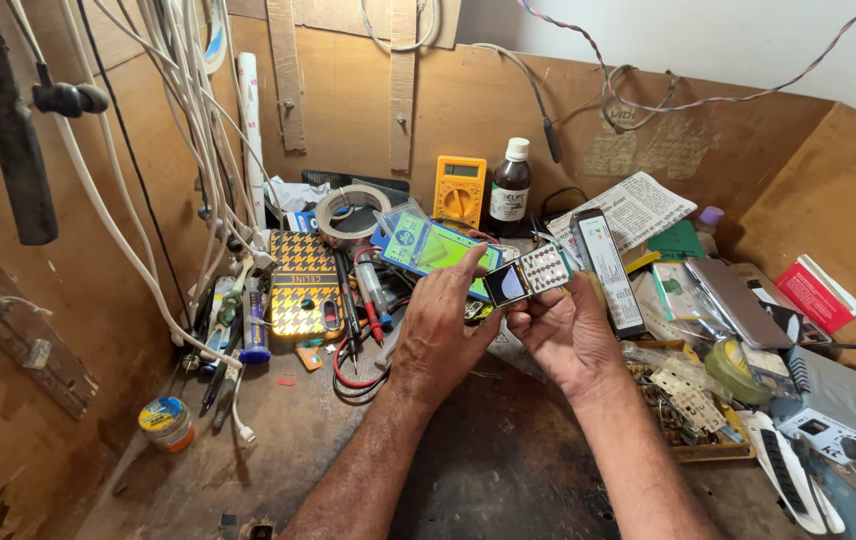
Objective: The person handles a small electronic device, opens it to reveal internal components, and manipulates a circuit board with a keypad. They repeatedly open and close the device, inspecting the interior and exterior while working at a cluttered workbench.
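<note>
Head view: both hands meet over the middle of the cluttered brown wooden workbench (508,470); between them sits a small bare phone board with a dark screen at its left end and a pale keypad at its right (528,276), lifted clear of the bench and tilted. The left hand (440,335) is closed on the screen end, thumb and fingertips pinching its edge; the right hand (563,335) cradles the keypad end from below, fingers curled up around it, so both grips are shut on the same piece.

The likeliest trouble, as a judgement, is a slip; the board is held only by its edges, and a loosened pinch would drop it onto the dark bench top or into the tangle of red and black wires (353,375) just to the left. Squeezing the screen end too hard could crack the glass. Just beyond the hands lies a green-screened device in a blue frame (428,248), and to the right a long white and black remote-like bar (610,270); a careless swing of either wrist could knock these. Farther off stand a yellow multimeter (459,190) and a dark brown bottle with a white cap (510,185), which could tip if bumped.
</note>
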